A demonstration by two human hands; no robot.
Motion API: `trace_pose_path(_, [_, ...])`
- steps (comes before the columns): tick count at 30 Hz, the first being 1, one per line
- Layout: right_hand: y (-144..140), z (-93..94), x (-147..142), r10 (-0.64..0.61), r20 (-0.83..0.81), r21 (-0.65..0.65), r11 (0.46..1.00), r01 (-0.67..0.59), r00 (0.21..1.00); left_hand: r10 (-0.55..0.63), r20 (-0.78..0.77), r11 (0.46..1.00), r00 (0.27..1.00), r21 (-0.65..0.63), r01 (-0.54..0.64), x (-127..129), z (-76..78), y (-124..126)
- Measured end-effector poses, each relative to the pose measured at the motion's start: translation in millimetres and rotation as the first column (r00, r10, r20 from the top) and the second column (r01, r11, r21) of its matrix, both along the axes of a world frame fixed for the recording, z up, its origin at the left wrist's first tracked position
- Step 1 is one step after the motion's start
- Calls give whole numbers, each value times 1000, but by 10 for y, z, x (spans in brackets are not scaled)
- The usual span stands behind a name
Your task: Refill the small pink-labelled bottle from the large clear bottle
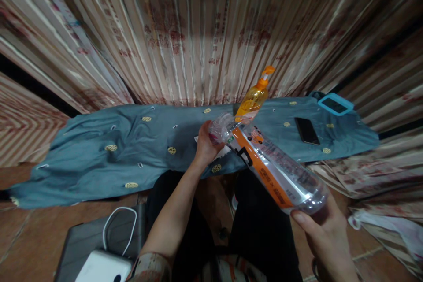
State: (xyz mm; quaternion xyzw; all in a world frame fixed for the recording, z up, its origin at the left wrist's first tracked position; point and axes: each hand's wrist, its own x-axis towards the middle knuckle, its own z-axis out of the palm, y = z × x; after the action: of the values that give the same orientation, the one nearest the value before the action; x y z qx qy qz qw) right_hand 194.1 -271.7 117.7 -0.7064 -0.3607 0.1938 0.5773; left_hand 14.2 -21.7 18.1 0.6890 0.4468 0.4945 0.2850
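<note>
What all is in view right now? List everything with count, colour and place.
plastic bottle: 1, clear with orange label, tilted, held at both ends
pump bottle: 1, amber with orange pump, behind the plastic bottle's neck
cloth: 1, blue-grey with yellow dots, spread across the floor
phone: 1, black, on the cloth, right
case: 1, turquoise-rimmed, cloth's far right corner
white box: 1, with white cable, bottom left
left hand: at the bottle's neck
right hand: under the bottle's base

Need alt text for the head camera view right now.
Both hands hold a clear plastic bottle tilted: the left hand at its neck, the right hand under its base. Behind stands an orange pump bottle on a blue cloth with a black phone.
</note>
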Motion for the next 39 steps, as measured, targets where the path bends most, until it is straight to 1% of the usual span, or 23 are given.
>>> trace_pose_path(8, [2, 22, -16, -24, 33, -18, 1000, 24, 999, 13, -17, 1000, 1000, -1, -13, 7, 17, -5])
trace_pose_path(17, [-13, 48, -21, -11, -30, -23, 1000, 10, 999, 12, -9, 1000, 1000, -13, -12, 9, 20, -4])
trace_pose_path(22, [-13, 29, -35, 11, -36, 10, 1000, -11, 999, 16, 5, 1000, 1000, -8, -15, 9, 10, 0])
trace_pose_path(29, [-60, -51, 3, 63, -139, 22, 998, -61, 988, 3, -2, 1000, 1000, -28, -3, 1, 39, -13])
trace_pose_path(33, [-109, -111, 59, 112, -216, 29, 994, -108, 970, 2, 3, 1000, 1000, -11, -2, -4, 26, -13])
trace_pose_path(39, [-145, -100, 73, 150, -265, -8, 987, -158, 953, 8, 3, 1000, 1000, -23, -8, -3, -13, 2])
